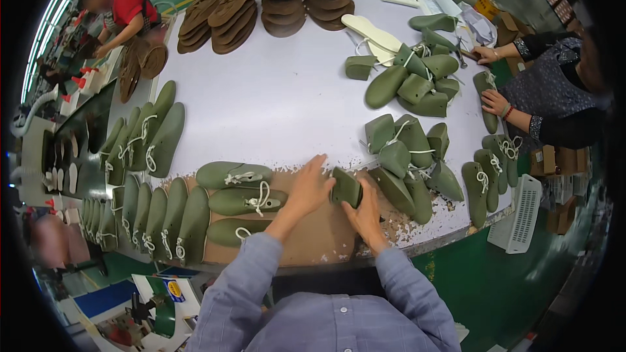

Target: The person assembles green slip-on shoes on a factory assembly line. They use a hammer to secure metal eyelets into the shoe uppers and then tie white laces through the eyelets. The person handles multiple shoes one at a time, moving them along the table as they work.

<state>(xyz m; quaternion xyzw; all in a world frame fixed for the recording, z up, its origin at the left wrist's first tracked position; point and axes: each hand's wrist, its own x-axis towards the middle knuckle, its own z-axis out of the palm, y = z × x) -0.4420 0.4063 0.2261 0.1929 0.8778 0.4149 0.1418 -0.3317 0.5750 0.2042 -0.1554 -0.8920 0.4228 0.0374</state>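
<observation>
My right hand is closed on a dark green shoe last, gripped near the front edge of the table. Just left of it my left hand is stretched out with fingers apart, holding nothing. Beside the left hand lie three green lasts with white cords: a far one, a middle one and a near one partly hidden by my forearm. To the right of my right hand is a loose pile of lasts, several of them with white string.
Rows of lasts line the left edge. Stacked brown shoe pieces sit at the far side, and a second pile of lasts at the far right. A co-worker's hand rests on a last there. A white basket stands beyond the right edge.
</observation>
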